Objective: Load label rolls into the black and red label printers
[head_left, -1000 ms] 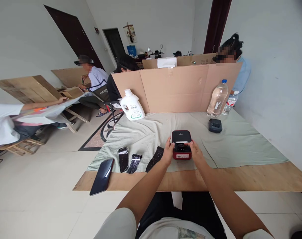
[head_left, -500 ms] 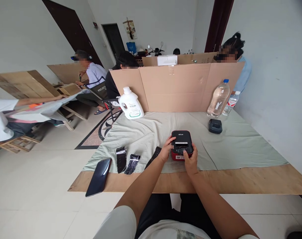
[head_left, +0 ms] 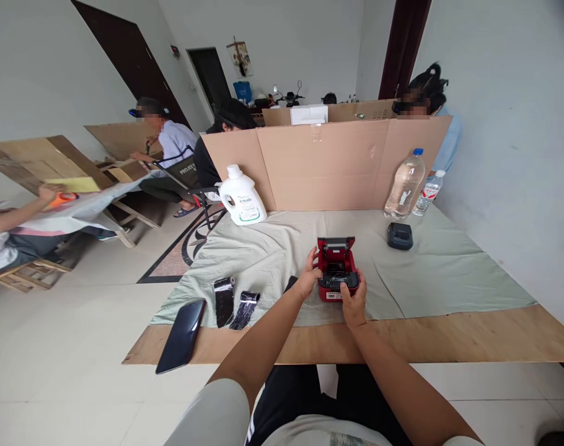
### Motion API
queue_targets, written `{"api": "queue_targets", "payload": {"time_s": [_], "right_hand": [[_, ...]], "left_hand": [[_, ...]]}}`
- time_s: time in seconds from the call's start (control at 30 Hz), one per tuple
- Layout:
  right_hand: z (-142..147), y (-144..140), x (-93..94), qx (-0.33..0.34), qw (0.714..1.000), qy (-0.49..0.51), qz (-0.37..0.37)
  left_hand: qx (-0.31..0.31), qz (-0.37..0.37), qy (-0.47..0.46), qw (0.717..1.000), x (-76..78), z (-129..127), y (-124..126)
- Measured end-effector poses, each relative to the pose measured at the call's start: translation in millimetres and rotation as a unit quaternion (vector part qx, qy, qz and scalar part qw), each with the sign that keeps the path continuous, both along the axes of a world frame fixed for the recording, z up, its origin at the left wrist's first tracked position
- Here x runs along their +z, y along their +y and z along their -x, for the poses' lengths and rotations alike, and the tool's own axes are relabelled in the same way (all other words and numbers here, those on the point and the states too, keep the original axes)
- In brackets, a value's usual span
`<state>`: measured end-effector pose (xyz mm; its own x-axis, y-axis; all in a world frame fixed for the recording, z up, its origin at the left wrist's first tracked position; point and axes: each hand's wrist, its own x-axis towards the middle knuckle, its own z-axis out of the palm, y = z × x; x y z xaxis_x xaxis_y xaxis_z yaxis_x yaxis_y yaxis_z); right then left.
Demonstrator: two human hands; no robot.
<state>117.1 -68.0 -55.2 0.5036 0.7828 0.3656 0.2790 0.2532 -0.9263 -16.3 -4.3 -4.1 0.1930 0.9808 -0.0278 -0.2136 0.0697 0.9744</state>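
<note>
A small red and black label printer [head_left: 336,269] stands on the pale green cloth [head_left: 431,266], its lid tipped up and back so the red inside shows. My left hand [head_left: 307,282] grips its left side. My right hand [head_left: 354,300] holds its near front edge, thumb on top. Two black ribbon rolls [head_left: 234,302] lie on the cloth to the left of my left forearm, and another dark piece [head_left: 290,284] is partly hidden behind my left hand.
A dark phone [head_left: 178,336] lies at the plywood table's left front edge. A white jug [head_left: 238,197], two water bottles [head_left: 405,184] and a second black device [head_left: 400,236] stand before a cardboard screen [head_left: 328,164]. Other people sit beyond and at left.
The printer's black lid, shut before, now stands open. My right hand slid from the top to the near front edge; my left stays on the left side.
</note>
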Motion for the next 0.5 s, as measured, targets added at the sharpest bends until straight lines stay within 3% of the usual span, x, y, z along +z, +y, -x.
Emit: {"api": "queue_targets", "payload": {"time_s": [0.07, 0.13, 0.23, 0.33, 0.43, 0.5], "right_hand": [[-1, 0, -0.6, 0.005, 1.0, -0.003, 0.0], [-3, -1, -3.7, 0.011, 1.0, -0.006, 0.002], [-7, -3, -12.7, 0.037, 0.999, -0.01, 0.001], [-10, -5, -22.3, 0.067, 0.998, -0.006, -0.012], [-13, -5, -27.1, 0.08, 0.996, 0.001, -0.025], [-14, -5, -27.7, 0.082, 0.996, 0.004, -0.026]], "left_hand": [[0.008, -0.017, 0.063, 0.998, 1.8, 0, 0], [0.061, -0.056, 0.179, 0.98, 6.7, -1, 1], [0.112, -0.161, 0.375, 0.906, 23.0, -8, 4], [-0.007, -0.235, 0.521, 0.82, 45.0, -21, 11], [-0.143, -0.224, 0.649, 0.713, 61.1, -38, 22], [-0.195, -0.199, 0.706, 0.651, 65.3, -49, 29]]}}
